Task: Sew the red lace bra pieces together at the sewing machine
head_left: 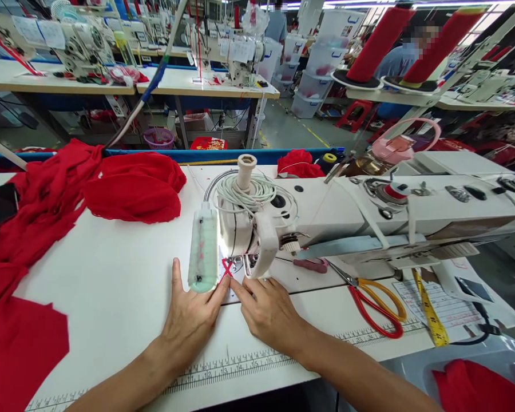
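Observation:
A narrow red fabric strip lies in a crossed loop at the needle area of a white sewing machine. My left hand has its outer finger spread away, and a fingertip holds down the near end of the strip. Some of its fingers are hidden behind a greenish translucent guard. My right hand, fingers bent, rests against the machine's foot area, its foremost fingertip on the same end of the strip. The two hands' fingertips nearly meet there.
Red cloth pieces and a dark phone lie left. Scissors, a yellow tape measure and a paper sheet lie right. A ruler marks the table's front edge. A plastic bin holds red fabric.

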A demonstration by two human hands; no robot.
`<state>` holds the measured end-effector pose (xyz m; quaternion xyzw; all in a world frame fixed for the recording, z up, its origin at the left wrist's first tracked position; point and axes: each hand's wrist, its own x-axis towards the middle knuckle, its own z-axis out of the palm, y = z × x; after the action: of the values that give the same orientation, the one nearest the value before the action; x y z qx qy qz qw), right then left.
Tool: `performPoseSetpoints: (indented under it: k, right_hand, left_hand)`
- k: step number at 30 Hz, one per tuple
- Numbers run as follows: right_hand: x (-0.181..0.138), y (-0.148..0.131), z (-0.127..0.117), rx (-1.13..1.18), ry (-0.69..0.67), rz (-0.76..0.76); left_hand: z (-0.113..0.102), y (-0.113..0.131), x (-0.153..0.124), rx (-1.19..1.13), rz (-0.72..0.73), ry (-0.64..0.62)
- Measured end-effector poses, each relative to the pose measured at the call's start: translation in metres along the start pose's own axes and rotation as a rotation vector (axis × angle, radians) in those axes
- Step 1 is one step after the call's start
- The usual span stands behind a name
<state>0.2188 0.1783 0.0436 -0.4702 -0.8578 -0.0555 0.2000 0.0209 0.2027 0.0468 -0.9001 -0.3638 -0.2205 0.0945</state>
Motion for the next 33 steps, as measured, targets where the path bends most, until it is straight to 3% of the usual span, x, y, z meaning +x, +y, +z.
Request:
performPoseSetpoints:
  k: [12,24,33]
  right_hand:
    - [-0.0003,0.0016,-0.0029,-0.007,0.014,-0.005]
    - [-0.0007,0.0062,-0.0046,0.066,0.143,-0.036]
    - [0.0010,0.0065,-0.0054,0.084,0.164,-0.048]
  left_hand:
    - [0.0007,0.0002,0.0028,0.069,0.049,0.042]
    - [-0.0005,-0.0017,-0.0005,0.011,0.029,0.017]
    - [-0.0021,-0.0023,-0.0021,0.004,0.047,0.024]
